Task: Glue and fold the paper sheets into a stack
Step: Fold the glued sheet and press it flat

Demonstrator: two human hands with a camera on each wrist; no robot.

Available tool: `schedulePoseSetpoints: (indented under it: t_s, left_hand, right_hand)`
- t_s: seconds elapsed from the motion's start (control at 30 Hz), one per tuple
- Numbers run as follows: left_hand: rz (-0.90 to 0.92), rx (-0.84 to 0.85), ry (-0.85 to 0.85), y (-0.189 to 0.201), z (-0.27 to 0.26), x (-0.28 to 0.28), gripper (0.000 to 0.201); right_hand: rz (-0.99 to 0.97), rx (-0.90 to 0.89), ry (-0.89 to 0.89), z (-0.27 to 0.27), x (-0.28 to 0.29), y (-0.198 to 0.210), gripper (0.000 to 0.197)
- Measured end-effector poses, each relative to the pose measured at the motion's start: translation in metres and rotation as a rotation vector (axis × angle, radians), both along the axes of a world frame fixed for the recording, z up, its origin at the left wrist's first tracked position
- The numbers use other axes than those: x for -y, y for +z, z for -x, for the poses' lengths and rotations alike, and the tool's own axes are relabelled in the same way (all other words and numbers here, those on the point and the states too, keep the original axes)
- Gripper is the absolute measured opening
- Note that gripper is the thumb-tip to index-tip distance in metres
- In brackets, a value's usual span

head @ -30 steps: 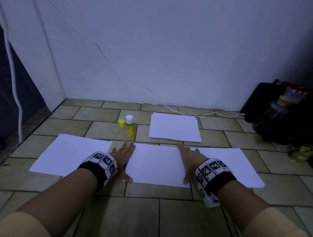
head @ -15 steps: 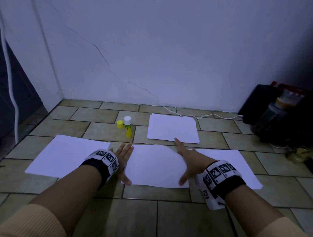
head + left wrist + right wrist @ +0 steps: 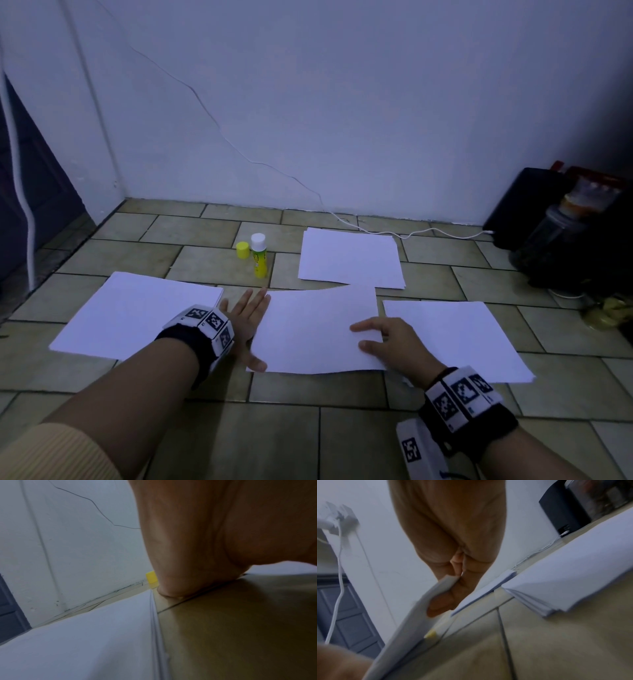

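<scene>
A white paper sheet (image 3: 315, 329) lies on the tiled floor in front of me. My left hand (image 3: 246, 318) rests flat and open on the floor at its left edge, thumb by the near left corner. My right hand (image 3: 359, 337) pinches the sheet's right edge, which is raised off the floor; in the right wrist view the lifted sheet (image 3: 412, 615) runs between the fingers (image 3: 443, 605). A glue stick (image 3: 259, 257) stands upright beyond the sheet with its yellow cap (image 3: 242, 250) beside it. The left wrist view shows mostly my palm (image 3: 205, 534).
Three more paper piles lie around: one at the left (image 3: 137, 315), one at the right (image 3: 455, 339), one farther back (image 3: 349, 258). A white cable (image 3: 411, 234) runs along the wall to dark bags and a jar (image 3: 565, 226) at the right.
My right hand slid from the sheet's far right corner down its right edge and took hold of it, lifting that side. The left hand stayed in place.
</scene>
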State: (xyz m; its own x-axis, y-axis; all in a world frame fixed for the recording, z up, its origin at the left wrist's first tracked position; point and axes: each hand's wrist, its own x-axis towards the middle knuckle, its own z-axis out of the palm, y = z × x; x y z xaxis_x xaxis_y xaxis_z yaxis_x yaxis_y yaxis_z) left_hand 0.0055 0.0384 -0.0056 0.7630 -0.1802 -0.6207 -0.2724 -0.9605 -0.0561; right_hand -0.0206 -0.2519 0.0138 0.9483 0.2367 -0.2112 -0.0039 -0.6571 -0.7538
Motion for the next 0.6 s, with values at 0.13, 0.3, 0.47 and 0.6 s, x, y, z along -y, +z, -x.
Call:
schedulePoseSetpoints:
  t_s: [0.13,0.3,0.47,0.6]
  left_hand:
    - [0.018,-0.009,0.016,0.001,0.001,0.0,0.124]
    - [0.067,-0.007,0.059,0.002,0.003,0.002,0.117]
    - [0.087,0.011,0.067,0.002,0.003,0.003,0.123]
    - [0.109,0.037,0.106,0.0,0.005,0.004,0.127]
  right_hand:
    - [-0.02,0.082,-0.004,-0.003,0.013,0.019,0.028]
    - [-0.123,0.19,-0.042,-0.021,0.033,0.052,0.029]
    - [-0.182,0.308,-0.165,-0.063,0.038,0.053,0.03]
    - [-0.053,0.304,-0.186,-0.108,0.031,0.039,0.032]
